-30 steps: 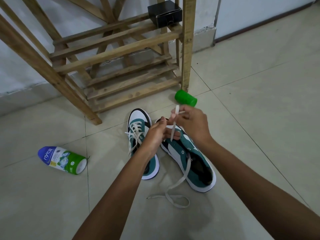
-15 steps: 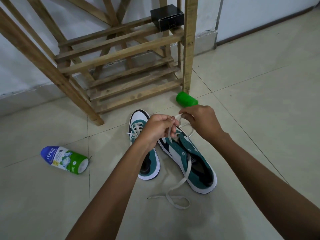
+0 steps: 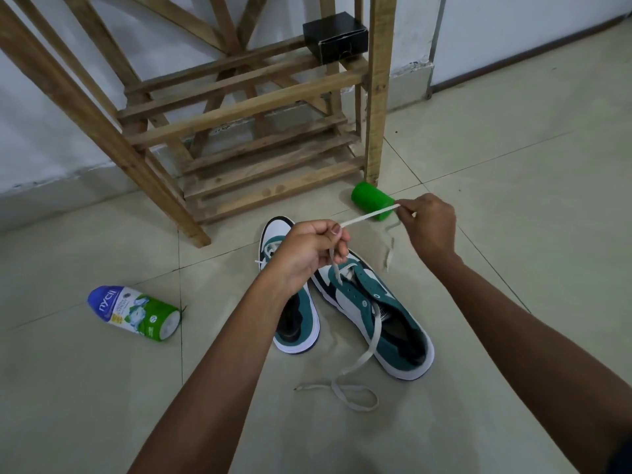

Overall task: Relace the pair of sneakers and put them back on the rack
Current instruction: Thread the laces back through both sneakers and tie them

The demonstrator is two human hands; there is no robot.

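- Tiled floor [image 3: 513,138], pale wall behind; wooden rack [image 3: 260,131] stands against that wall. It's my landmark.
- Both sneakers sit on the floor just in front of the rack, toes pointing toward it.
- Left sneaker [image 3: 295,323] looks laced at the front, though my forearm covers much of it.
- Right sneaker [image 3: 372,319] lies beside it, eyelets mostly bare. That's the one in work.
- White lace [image 3: 367,217] rises from the toe-end eyelets of the right sneaker. Its other run trails across the shoe and loops on the floor on the side away from the rack.
- Left hand [image 3: 307,253]: fingers curled, thumb clamped on the lace where it comes up from the shoe.
- Right hand [image 3: 431,224]: thumb and forefinger pinch the lace near its tip. The stretch between my hands is taut; a short tail hangs below.
- Green cup [image 3: 372,201] lies on its side by the rack's front right post. Powder bottle [image 3: 135,313] lies on the floor in front of the rack's left leg. Black box [image 3: 335,37] sits on an upper rack slat.
- Step, my read: early lacing of the right sneaker, pulling slack through the first eyelets.
- Next move calls for: level the two lace ends, aim the tip at the next eyelet on the opposite row, keep the lace flat, not twisted.
- Racking comes later; neither shoe is on it yet.
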